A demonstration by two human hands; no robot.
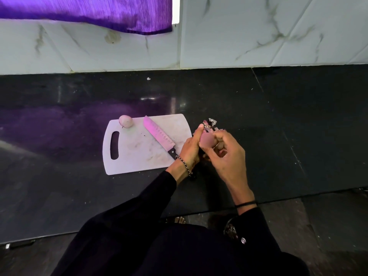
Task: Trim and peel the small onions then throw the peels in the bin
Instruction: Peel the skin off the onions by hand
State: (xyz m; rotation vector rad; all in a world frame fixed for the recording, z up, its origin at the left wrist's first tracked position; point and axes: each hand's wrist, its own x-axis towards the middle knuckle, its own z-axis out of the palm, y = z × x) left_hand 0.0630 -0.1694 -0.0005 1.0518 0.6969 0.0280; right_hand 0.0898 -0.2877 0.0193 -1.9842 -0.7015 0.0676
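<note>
Between gripping fingers of left hand [190,149] and right hand [227,159] sits a half-peeled onion [207,141]; left of them, a finished onion [125,121]; peels [211,123] unbinned.

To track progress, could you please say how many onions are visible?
2: a peeled onion on the cutting board, far corner; a second onion held by left hand and right hand. None seems hidden.

the left hand [190,151] hides the handle end of the knife [159,136]; its fingers and those of the right hand [226,158] cover most of the onion [207,142]; the top edge cuts off the purple cloth [89,10].
</note>
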